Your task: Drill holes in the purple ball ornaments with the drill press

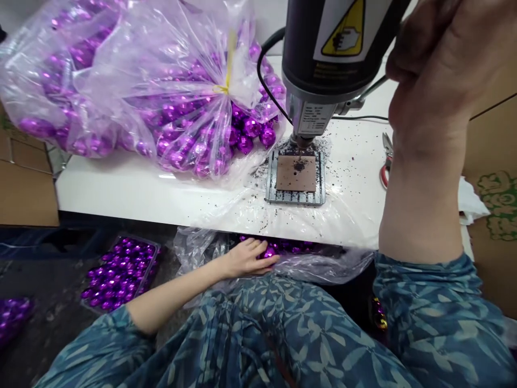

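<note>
My left hand (248,257) is low in front of the table edge, at the mouth of a clear plastic bag of shiny purple balls. A faceted purple ball (270,250) shows between its thumb and curled fingers. At the upper right, my right hand (428,59) is closed around the end of the lever (369,91) of a small drill press (323,70). The grip itself is hidden in the fist. Under the drill head lies a brown square plate (297,180) on a slotted metal base (272,199), strewn with dark shavings.
A big tied clear bag (181,118) of purple balls fills the table's left side. Red-handled cutters (385,167) lie on the right. A clear tray (155,253) of purple balls is below left. Cardboard boxes (28,188) stand at both sides.
</note>
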### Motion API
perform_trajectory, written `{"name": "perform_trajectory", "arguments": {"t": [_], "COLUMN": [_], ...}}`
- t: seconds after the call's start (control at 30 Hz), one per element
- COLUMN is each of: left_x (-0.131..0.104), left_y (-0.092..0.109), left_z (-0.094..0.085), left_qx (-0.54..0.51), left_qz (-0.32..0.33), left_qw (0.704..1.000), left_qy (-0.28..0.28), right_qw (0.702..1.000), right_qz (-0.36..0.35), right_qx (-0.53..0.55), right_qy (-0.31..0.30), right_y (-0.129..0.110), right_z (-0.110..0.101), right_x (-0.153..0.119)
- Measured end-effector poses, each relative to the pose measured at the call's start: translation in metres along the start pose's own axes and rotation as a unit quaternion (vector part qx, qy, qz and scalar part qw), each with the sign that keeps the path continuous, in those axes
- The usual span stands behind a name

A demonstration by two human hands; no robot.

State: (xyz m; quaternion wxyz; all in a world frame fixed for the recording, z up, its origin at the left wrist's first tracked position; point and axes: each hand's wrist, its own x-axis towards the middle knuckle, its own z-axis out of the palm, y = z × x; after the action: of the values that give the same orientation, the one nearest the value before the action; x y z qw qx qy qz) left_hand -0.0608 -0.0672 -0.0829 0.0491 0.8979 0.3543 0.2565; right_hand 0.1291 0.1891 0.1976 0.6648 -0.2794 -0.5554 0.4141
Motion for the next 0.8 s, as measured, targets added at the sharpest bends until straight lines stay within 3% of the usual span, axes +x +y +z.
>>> {"name": "perform_trajectory", "arguments": {"t": [0.07,0.13,0.17,0.23,0.33,0.4,0.5,0.6,0.7,0.8], "left_x": [-0.026,-0.035,-0.032,-0.016,0.029,0.068,0.125,0.164,0.178,0.172], "left_y": [0.006,0.004,-0.001,-0.017,-0.064,-0.111,-0.190,-0.250,-0.269,-0.246], "left_z": [-0.002,-0.006,-0.009,-0.020,-0.044,-0.059,-0.070,-0.064,-0.058,-0.064], "left_qx": [0.052,0.054,0.046,0.016,-0.030,-0.026,-0.040,-0.060,-0.080,-0.121], "left_qz": [-0.060,-0.096,-0.090,-0.056,-0.054,-0.114,-0.284,-0.323,-0.319,-0.321], "left_qw": [0.989,0.982,0.987,0.998,0.982,0.970,0.922,0.912,0.914,0.901], "left_qy": [-0.126,-0.156,-0.127,-0.002,0.177,0.213,0.262,0.246,0.237,0.265], "right_qw": [0.998,0.995,0.994,0.991,0.987,0.986,0.985,0.984,0.981,0.975], "right_qz": [-0.044,-0.080,-0.088,-0.102,-0.116,-0.122,-0.128,-0.139,-0.158,-0.188], "right_qx": [-0.021,-0.002,0.016,0.052,0.086,0.094,0.097,0.084,0.084,0.099], "right_qy": [0.028,0.061,0.060,0.063,0.076,0.063,0.057,0.075,0.070,0.061], "right_y": [0.002,0.008,0.012,0.018,0.021,0.019,0.017,0.020,0.027,0.031], "right_z": [0.000,-0.001,-0.001,-0.001,0.000,0.001,0.003,0.005,0.005,0.001], "right_x": [0.002,0.006,0.009,0.014,0.016,0.014,0.010,0.012,0.018,0.021]}}
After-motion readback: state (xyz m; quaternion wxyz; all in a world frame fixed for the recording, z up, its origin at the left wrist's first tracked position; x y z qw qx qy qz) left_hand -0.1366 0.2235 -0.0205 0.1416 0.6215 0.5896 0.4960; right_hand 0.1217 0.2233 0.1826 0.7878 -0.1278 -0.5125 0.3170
